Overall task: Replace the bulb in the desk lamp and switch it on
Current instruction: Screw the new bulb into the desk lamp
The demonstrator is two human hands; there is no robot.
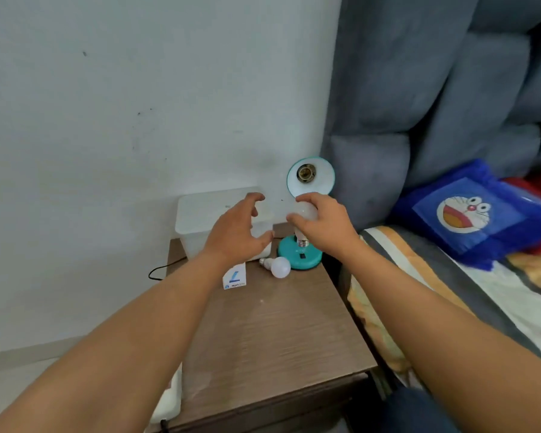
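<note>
A teal desk lamp stands at the back right of a wooden bedside table; its shade (320, 179) faces me with an empty brass socket (305, 173), and its round base (306, 259) rests on the tabletop. My right hand (325, 226) grips a white bulb (305, 214) by its globe, screw cap pointing down, just below the shade and above the base. My left hand (238, 232) hovers to the left of it, fingers spread, holding nothing. A second white bulb (278, 266) lies on its side on the table in front of the base.
A translucent white plastic box (200, 220) sits at the table's (269, 332) back left against the wall. A small bulb carton (235, 278) stands by the lying bulb. A black cord (160, 271) hangs off the left edge. A bed with a blue cartoon pillow (469, 214) borders the right.
</note>
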